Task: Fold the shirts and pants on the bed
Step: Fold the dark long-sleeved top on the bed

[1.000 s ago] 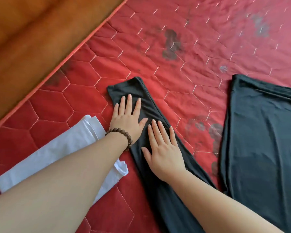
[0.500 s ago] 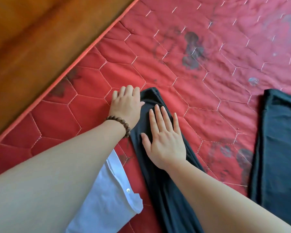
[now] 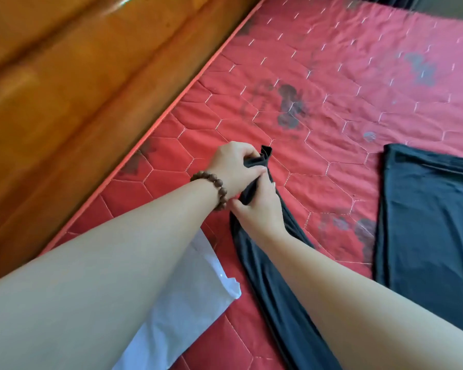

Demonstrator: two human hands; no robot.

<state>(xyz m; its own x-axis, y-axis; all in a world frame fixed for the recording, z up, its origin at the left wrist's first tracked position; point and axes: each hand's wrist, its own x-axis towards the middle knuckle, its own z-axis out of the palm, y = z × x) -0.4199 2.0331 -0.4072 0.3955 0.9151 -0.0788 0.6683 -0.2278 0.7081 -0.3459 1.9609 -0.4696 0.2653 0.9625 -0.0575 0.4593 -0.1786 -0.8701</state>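
Observation:
A long black pant leg (image 3: 273, 295) lies on the red quilted bed (image 3: 332, 76), running from the bottom centre up to the middle. My left hand (image 3: 233, 166), with a bead bracelet at the wrist, grips the far end of the leg, which is bunched and lifted off the bed. My right hand (image 3: 259, 206) pinches the same fabric just below it. A second black garment (image 3: 425, 222) lies flat at the right. A folded white shirt (image 3: 177, 303) sits under my left forearm.
A polished wooden bed frame (image 3: 64, 102) runs diagonally along the left side of the bed. Dark stains mark the red cover around the middle and right.
Both hands were pressing flat on the black leg. They slid to its far end and now grip and lift the bunched hem. The view has tilted up.

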